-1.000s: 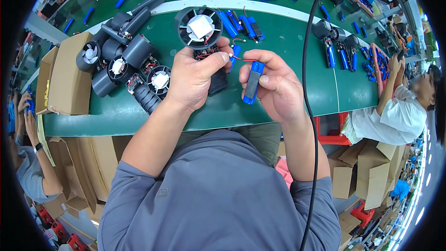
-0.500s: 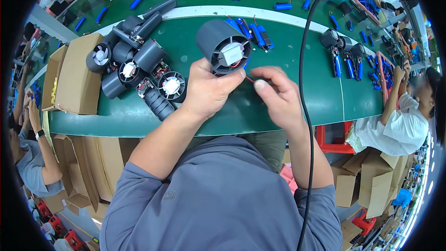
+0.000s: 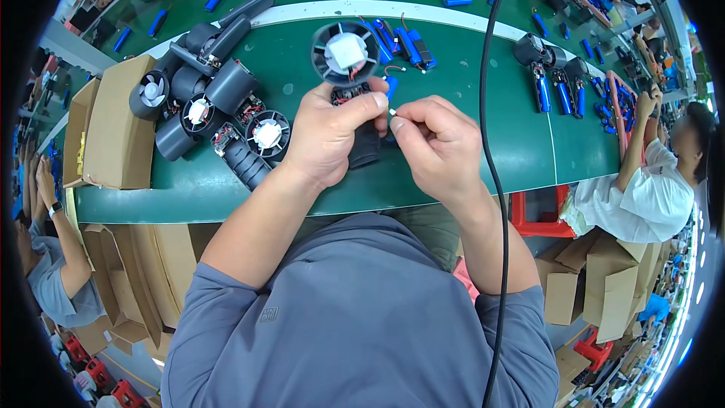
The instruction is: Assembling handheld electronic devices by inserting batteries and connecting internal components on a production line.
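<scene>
My left hand (image 3: 321, 136) is closed around the neck of a dark grey handheld fan unit (image 3: 325, 36). The unit's round open end faces me, showing a white square part inside a spoked ring. Its dark handle (image 3: 365, 149) hangs down behind my fingers, with electronics bared at the joint. A blue cylindrical battery (image 3: 391, 85) shows just beyond my left fingertips; whether I grip it is unclear. Close to my left thumb, my right hand (image 3: 442, 147) pinches a tiny white plug connector (image 3: 393, 112). Its wire is mostly hidden by my fingers.
Several fan units (image 3: 230, 87) are heaped on the green table (image 3: 302, 200) to the left, beside a cardboard box (image 3: 117, 125). Blue batteries (image 3: 408, 47) lie beyond my hands. A black cable (image 3: 485, 128) hangs at the right. Co-workers sit on both sides.
The fan unit has tipped, bringing its handle and inner electronics into view. My right hand has moved left and closed in a pinch, and a white connector now shows at its fingertips.
</scene>
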Tool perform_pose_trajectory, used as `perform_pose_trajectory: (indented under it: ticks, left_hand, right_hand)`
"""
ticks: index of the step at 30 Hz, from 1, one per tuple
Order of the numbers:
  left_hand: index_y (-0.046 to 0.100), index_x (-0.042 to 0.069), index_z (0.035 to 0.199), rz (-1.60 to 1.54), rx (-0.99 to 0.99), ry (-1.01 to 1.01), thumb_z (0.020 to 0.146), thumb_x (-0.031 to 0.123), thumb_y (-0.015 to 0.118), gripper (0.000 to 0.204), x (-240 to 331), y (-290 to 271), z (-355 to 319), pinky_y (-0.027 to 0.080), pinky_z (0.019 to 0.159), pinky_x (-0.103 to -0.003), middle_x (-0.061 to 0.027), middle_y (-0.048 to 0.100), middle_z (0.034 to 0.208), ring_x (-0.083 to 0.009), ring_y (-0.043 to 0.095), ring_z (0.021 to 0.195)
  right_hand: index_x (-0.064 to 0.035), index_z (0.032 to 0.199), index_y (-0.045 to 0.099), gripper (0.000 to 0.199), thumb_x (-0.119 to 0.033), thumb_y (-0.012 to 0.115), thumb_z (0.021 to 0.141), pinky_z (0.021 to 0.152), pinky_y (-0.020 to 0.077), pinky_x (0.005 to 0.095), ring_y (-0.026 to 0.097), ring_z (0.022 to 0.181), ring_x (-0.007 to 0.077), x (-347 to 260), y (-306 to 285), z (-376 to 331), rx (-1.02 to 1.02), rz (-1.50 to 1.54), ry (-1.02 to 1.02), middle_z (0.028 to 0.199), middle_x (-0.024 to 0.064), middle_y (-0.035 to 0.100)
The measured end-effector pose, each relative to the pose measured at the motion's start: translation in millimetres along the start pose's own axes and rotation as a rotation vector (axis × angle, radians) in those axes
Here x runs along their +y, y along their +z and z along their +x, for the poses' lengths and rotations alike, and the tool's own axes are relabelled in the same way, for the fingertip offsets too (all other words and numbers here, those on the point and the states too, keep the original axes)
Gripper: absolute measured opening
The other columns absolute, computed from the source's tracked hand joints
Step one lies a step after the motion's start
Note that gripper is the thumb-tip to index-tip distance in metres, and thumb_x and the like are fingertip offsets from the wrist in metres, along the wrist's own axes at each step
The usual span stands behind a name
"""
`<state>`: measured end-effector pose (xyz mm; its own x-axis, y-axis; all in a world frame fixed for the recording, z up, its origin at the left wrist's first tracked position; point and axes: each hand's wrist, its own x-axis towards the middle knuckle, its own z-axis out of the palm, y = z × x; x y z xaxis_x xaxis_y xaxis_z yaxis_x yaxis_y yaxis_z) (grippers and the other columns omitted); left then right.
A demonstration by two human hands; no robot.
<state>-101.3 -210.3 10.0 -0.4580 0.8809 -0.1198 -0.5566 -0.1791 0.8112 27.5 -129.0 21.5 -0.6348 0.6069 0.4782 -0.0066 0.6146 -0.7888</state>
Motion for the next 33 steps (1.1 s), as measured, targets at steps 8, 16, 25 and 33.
perform_pose_trajectory:
  ticks: [8, 16, 25, 33]
  left_hand:
    - [0.051, -0.002, 0.116, -0.429, -0.147, 0.024, 0.092, 0.037, 0.037, 0.047, -1, -9, 7, 0.047, 0.085, -0.039, -0.0133, 0.060, 0.101, -0.0255, 0.057, 0.094]
    - [0.049, -0.001, 0.123, -0.217, -0.251, -0.038, 0.098, 0.032, 0.042, 0.042, 2, -6, 2, 0.043, 0.096, -0.040, -0.0155, 0.059, 0.115, -0.0250, 0.056, 0.108]
    - [0.055, 0.000, 0.118, -0.084, -0.172, -0.053, 0.094, 0.037, 0.053, 0.044, 1, -4, 0, 0.049, 0.086, -0.037, -0.0140, 0.060, 0.113, -0.0210, 0.059, 0.100]
    - [0.056, 0.000, 0.117, -0.035, -0.154, -0.054, 0.092, 0.040, 0.057, 0.047, 1, -1, -2, 0.049, 0.074, -0.030, -0.0083, 0.062, 0.103, -0.0157, 0.059, 0.090]
  right_hand:
    - [-0.0020, 0.073, 0.061, 0.003, -0.001, 0.064, 0.073, 0.050, 0.0430, 0.0344, 0.057, 0.057, 0.0235, -39, -9, -14, -0.208, 0.012, -0.018, 0.065, 0.0093, 0.056]
    - [-0.0006, 0.072, 0.060, 0.005, -0.002, 0.060, 0.076, 0.048, 0.0420, 0.0334, 0.055, 0.052, 0.0236, -27, 12, -1, 0.044, -0.021, 0.054, 0.062, 0.0110, 0.056]
    - [0.0019, 0.071, 0.061, 0.010, -0.003, 0.058, 0.078, 0.046, 0.0391, 0.0276, 0.048, 0.047, 0.0117, -20, 16, 1, 0.057, 0.160, 0.201, 0.055, 0.0086, 0.055]
    - [0.0019, 0.069, 0.060, 0.015, -0.006, 0.057, 0.081, 0.049, 0.0385, 0.0237, 0.043, 0.052, 0.0052, -23, 12, 1, 0.030, 0.289, 0.296, 0.055, 0.0009, 0.053]
